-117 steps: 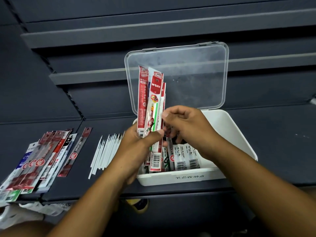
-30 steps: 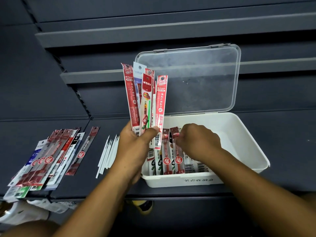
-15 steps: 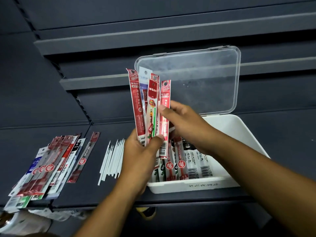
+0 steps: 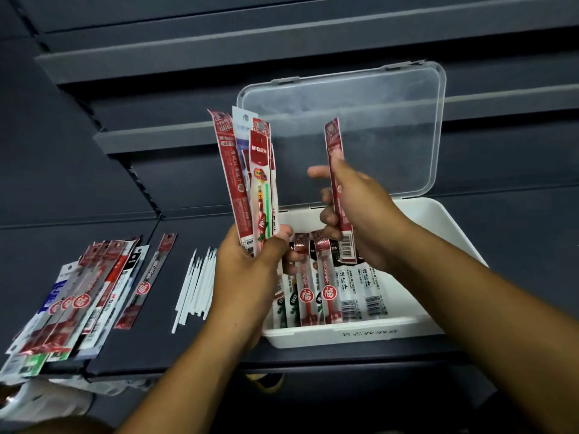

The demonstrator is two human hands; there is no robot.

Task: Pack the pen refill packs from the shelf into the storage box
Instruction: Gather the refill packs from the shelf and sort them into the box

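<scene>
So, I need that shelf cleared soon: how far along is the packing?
Partly done: several packs lie in the box. The right hand holds one red pack, the left hand a bunch. A pile waits on the shelf at left.

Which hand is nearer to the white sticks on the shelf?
Left. The left hand, gripping several packs, is just right of the white sticks; the right hand, holding one red pack, is farther right, over the storage box.

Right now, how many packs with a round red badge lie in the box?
2, side by side in the box: first pack, second pack right of it. The left hand covers the left end; more may be hidden.
</scene>
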